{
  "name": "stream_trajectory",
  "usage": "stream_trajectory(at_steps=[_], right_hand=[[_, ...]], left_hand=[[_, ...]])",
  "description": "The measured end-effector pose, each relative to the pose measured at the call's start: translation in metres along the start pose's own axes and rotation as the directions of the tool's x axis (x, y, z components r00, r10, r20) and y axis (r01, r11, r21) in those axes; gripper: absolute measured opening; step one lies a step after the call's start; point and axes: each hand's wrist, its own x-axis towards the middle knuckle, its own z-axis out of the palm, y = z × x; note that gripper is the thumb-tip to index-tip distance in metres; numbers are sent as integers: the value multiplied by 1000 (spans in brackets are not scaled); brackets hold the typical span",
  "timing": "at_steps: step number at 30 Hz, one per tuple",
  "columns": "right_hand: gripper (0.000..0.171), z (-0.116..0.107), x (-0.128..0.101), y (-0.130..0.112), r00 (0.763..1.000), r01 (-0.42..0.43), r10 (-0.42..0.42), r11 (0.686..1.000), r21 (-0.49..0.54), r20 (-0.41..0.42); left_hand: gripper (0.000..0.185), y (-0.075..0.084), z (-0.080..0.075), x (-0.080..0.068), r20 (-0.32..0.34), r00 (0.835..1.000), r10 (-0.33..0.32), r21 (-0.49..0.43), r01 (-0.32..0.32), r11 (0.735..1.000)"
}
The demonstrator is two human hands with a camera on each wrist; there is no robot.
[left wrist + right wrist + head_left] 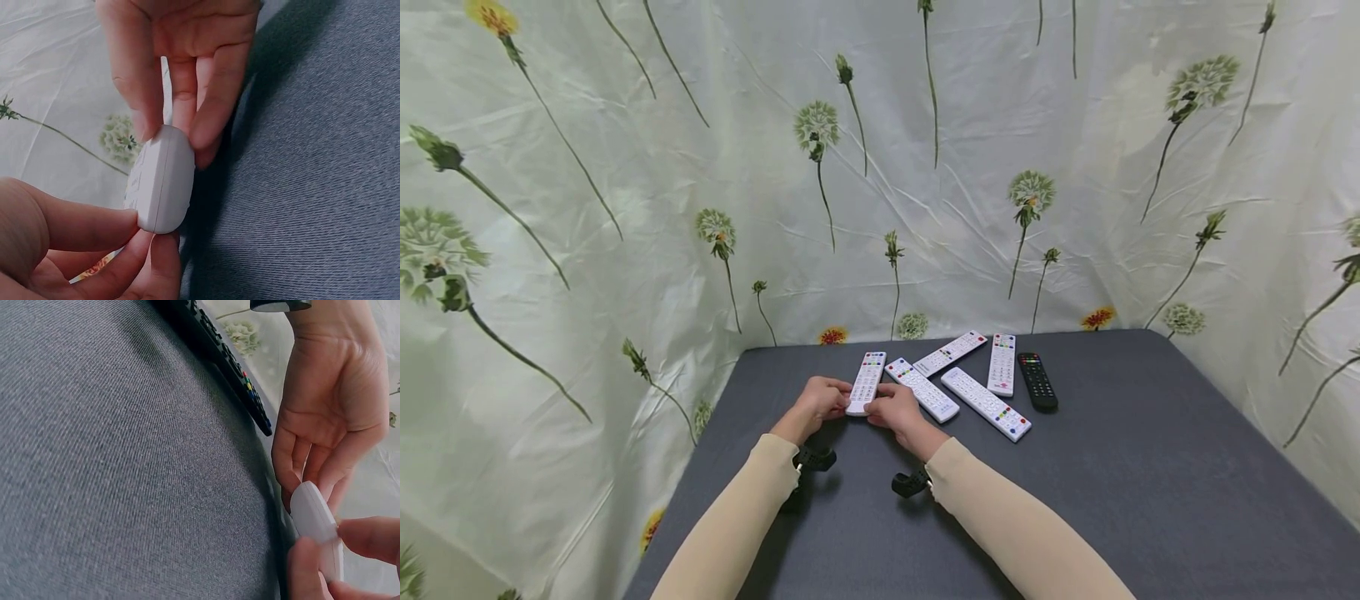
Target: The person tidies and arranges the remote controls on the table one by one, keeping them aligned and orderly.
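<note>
A white remote control (868,377) with rows of buttons is between my two hands, at the left of the group on the dark table. My left hand (824,398) pinches its near left edge between thumb and fingers. Opposite it, my right hand (898,410) grips the right edge near the same end. The left wrist view shows the end of this white remote (170,181) with thumbs and fingers on both sides. In the right wrist view, a black remote (228,372) with coloured buttons lies by the left wrist.
To the right lie several white remotes, among them one slanting toward me (987,404) and one nearly upright (1002,365). A black remote (1037,382) is at the group's right end. The dark table (1150,467) meets a flower-printed curtain (880,200) behind.
</note>
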Motion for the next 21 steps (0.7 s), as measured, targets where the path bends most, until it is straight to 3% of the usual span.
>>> stream_trajectory(at_steps=[9, 21], right_hand=[[58, -4, -3, -1, 1000, -8, 8, 1000, 3, 15], [62, -6, -13, -6, 998, 9, -7, 999, -45, 56]], left_hand=[[33, -1, 1, -8, -9, 1000, 7, 4, -7, 1000], [32, -1, -4, -7, -14, 999, 29, -107, -31, 994]])
